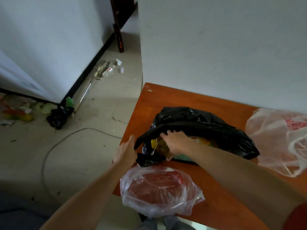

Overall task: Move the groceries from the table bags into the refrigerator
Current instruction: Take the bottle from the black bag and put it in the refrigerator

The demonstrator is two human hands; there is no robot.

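Note:
A black plastic bag (207,123) lies on the orange wooden table (174,100) with its mouth toward me. My left hand (126,151) grips the bag's left rim and holds it open. My right hand (174,141) reaches into the mouth, its fingers curled round a yellowish packet (160,146) inside. More yellow and green items show deeper in the bag. A clear bag with red contents (159,188) sits at the table's near edge. A pale pink bag (279,140) lies at the right.
The white refrigerator (21,77) stands at the far left. Litter and a small black bag (58,116) lie on the tiled floor beside it. A grey cable (54,146) curves across the floor. A white wall backs the table.

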